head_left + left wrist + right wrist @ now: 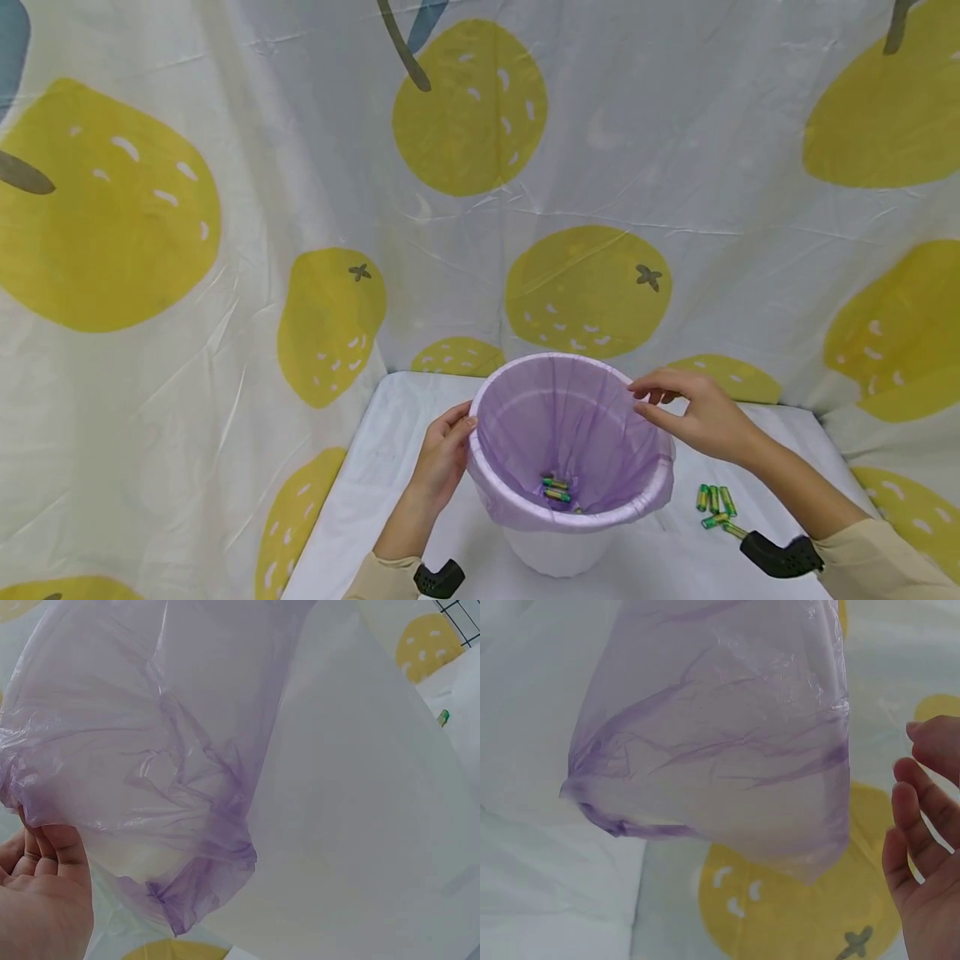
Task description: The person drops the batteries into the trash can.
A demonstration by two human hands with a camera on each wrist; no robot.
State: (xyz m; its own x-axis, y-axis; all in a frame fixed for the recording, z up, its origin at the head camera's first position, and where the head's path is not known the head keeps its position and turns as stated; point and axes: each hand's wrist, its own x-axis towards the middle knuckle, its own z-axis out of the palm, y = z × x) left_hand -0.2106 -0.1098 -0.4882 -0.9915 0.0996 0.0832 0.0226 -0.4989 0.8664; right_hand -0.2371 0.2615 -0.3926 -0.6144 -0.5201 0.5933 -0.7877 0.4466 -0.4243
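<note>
A white trash bin (558, 550) stands on the table, lined with a purple plastic bag (570, 417) folded out over its rim. Inside, at the bottom, lie several green and yellow batteries (557, 493). My left hand (442, 454) holds the rim at the left, thumb on top and fingers beneath the bag's folded edge; the left wrist view shows those fingers (64, 851) tucked under the purple plastic. At the right rim hovers my right hand (701, 412), its fingers loosely bent. In the right wrist view its fingertips (909, 795) are apart from the bag.
On the white table (420, 408), right of the bin, more green and yellow batteries (716, 500) lie in a loose group below my right forearm. A curtain (450, 233) printed with yellow fruit hangs behind and at both sides of the table.
</note>
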